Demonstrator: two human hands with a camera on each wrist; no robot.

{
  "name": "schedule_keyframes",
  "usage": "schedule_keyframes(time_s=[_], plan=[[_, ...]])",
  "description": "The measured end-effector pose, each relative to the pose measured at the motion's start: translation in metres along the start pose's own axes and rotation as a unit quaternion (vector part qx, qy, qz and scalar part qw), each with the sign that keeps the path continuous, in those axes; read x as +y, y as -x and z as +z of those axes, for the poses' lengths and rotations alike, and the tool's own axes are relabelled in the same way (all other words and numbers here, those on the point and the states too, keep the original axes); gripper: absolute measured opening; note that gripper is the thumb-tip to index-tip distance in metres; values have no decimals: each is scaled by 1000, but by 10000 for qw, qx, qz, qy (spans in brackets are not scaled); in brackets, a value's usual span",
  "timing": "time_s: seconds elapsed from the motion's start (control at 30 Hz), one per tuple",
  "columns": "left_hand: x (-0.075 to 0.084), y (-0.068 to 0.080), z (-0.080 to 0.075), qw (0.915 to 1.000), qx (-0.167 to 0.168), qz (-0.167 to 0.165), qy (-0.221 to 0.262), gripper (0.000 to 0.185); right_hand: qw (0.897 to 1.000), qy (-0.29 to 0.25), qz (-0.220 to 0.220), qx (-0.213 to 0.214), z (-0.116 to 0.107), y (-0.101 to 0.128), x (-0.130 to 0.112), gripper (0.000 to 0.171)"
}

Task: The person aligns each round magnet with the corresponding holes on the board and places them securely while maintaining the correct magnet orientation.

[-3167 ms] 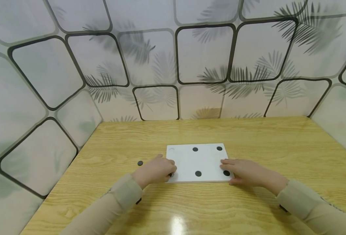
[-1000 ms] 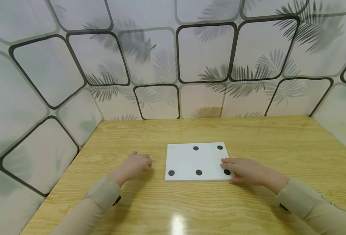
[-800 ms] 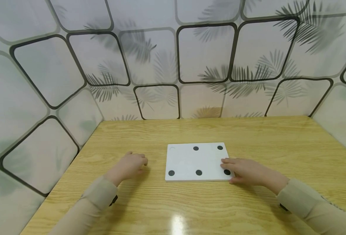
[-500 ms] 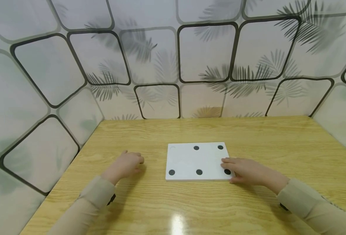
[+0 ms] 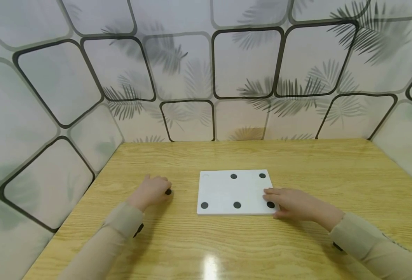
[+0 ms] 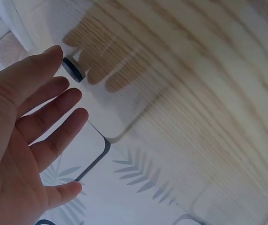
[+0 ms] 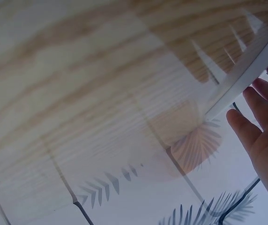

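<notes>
My left hand is low over the table, left of the white board, fingers loosely bent. At its fingertips is a small black disc, seen lying flat on the wood. In the left wrist view, thumb and index tips are right at the disc. The white rectangular board has several black discs set along its long sides. A bare, faint round mark shows at its far left corner. My right hand rests on the board's right edge, fingers extended, thumb at the front corner, partly covering that end.
The board lies on a wooden table that meets a patterned wall covering at the back and sides. A dark strap piece shows under the left sleeve. Light glares on the table's front.
My left hand has moved from the board's near left corner, where a black disc now sits, leftward to the loose disc, which was hidden by the hand a moment ago. My right hand has stayed put.
</notes>
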State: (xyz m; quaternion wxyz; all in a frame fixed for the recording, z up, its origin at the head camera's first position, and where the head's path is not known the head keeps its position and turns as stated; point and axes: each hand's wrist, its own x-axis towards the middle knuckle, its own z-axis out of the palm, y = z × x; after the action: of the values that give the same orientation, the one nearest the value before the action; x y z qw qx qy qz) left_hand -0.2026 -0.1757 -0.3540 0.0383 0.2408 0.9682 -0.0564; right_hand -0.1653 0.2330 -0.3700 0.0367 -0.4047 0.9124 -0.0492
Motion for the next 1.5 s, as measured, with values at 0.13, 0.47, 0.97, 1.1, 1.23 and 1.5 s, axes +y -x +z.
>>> schedule_keyframes(time_s=[0.13,0.47,0.97,1.1,1.23,1.5], plan=[[1,-3,1,9999,-79,-108,30,14,10000,-32,-16,6,1,0,0,51],[5,-5,1,9997,-96,-144,-196,21,10000,-3,-62,59,2,0,2,51],[7,-2,-1,9991,-159,-77,-397,34,9999,62,-74,95,2,1,2,52],[7,-3,0,9982,-221,-50,-550,39,9998,73,-114,178,4,1,2,52],[7,-4,1,9975,-237,21,-669,41,9999,49,-56,132,4,1,2,52],[5,-7,4,9977,-48,143,-662,37,10000,44,55,-16,6,0,3,52]])
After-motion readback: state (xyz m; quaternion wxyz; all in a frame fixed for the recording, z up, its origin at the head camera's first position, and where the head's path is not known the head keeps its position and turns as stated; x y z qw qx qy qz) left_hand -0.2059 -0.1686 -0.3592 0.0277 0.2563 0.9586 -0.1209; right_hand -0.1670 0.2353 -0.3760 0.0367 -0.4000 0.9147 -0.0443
